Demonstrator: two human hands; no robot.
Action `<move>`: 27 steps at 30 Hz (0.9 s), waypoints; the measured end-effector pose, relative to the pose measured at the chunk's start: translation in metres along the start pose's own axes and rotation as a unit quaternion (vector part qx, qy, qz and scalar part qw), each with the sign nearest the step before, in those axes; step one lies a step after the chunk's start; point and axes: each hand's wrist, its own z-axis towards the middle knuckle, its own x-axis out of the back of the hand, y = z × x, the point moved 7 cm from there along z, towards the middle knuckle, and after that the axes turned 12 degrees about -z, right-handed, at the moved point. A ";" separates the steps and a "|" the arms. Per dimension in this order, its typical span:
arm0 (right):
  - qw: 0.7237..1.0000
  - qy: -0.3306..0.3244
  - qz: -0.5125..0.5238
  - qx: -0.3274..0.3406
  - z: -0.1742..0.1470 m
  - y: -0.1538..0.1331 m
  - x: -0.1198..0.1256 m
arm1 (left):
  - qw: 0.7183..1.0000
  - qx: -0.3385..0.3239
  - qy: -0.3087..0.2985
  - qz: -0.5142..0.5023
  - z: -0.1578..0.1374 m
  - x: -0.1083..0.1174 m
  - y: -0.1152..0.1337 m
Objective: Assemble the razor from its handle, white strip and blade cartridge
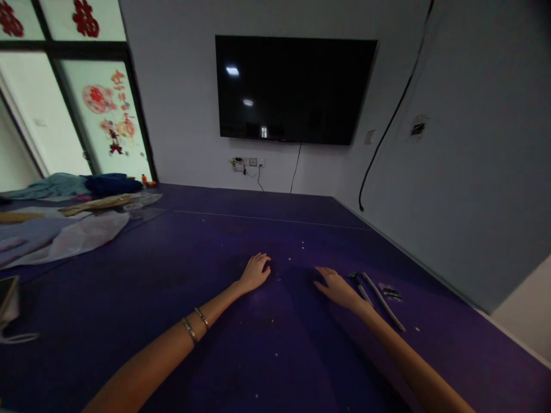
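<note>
My left hand [255,272] is held palm down at the middle of the purple tabletop [224,344], fingers reaching forward and nothing in them. Two bracelets [196,324] circle that forearm. To the right, my right hand [338,287] is also empty, its thumb apart from its outstretched fingers. Just beyond its wrist lies a dark-headed tool with a grey handle [364,291], partly hidden by my arm. Beside that rests a long, thin grey rod [385,304]. A small clear packet with dark pieces [391,292] lies farther right.
Cloth and plastic sheets [90,235] cover the table's left side, with folded blue fabric [112,183] behind. A white-edged device [9,301] sits at the left edge. Small white specks dot the surface. A black cable [390,123] hangs by the right wall; a television [295,89] is ahead.
</note>
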 end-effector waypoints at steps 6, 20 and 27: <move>0.998 0.041 -0.027 -0.030 -0.008 -0.016 -0.022 | 0.995 0.063 -0.018 0.069 -0.011 0.035 -0.055; 0.997 0.067 -0.012 -0.038 -0.013 -0.017 -0.013 | 0.986 0.063 -0.075 0.133 -0.026 0.034 -0.079; 0.997 0.065 0.000 -0.033 -0.012 -0.017 -0.013 | 0.988 0.063 -0.077 0.122 -0.027 0.035 -0.079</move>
